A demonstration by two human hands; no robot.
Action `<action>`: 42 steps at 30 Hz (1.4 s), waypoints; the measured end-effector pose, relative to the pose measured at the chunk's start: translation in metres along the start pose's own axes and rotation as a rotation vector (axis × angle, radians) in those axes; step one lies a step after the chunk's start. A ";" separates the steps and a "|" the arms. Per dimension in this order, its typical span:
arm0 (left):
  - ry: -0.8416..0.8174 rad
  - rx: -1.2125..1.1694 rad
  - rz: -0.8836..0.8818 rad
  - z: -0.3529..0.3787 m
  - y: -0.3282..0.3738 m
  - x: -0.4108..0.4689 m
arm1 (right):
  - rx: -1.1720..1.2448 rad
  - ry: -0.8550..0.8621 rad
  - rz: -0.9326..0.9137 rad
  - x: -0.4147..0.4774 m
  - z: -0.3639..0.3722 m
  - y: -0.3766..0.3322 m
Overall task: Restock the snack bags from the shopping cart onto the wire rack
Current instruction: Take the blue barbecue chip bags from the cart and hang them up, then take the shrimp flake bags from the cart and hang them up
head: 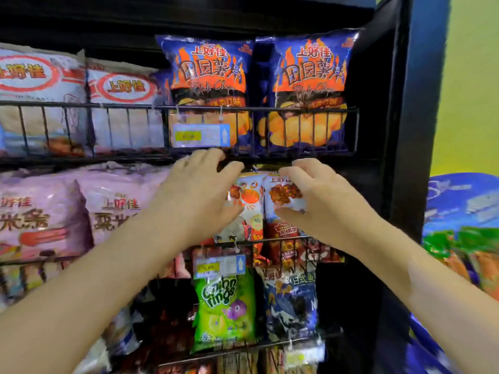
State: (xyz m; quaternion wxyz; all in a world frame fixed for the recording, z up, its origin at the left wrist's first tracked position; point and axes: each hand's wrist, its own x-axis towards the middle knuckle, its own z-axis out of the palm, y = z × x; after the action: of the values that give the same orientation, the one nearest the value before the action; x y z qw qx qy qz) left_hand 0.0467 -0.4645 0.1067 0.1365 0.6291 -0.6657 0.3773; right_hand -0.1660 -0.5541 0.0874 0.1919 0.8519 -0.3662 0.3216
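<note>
While restocking, reaches both hands to the middle tier of the rack (310, 240), just under the chip shelf. Seems to grip the crab bag (247, 198) by its left edge with the left hand (199, 190), fingers curled over the top and thumb low. Pinches the second bag (283, 197) with the right hand (313, 195), thumb on its face, fingers over the top seam. Stands both bags upright, long axis vertical, side by side and touching, lower ends behind the front wire. Has the pair dead ahead, between the hands, each hand on its nearer bag. Probably calls for a push down and back to seat them. Leaves more bags in what looks like the cart (464, 190), far right.
</note>
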 end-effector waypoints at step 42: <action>-0.250 -0.813 1.016 -0.057 0.744 -0.073 | -0.332 -0.180 1.316 -0.672 -0.234 0.250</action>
State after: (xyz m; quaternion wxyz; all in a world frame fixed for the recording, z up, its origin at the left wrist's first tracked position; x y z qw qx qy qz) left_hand -0.6571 -0.4290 -0.1481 0.0899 0.1741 -0.9799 0.0375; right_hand -0.8009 -0.2505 -0.1846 0.0530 0.4346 -0.8668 0.2387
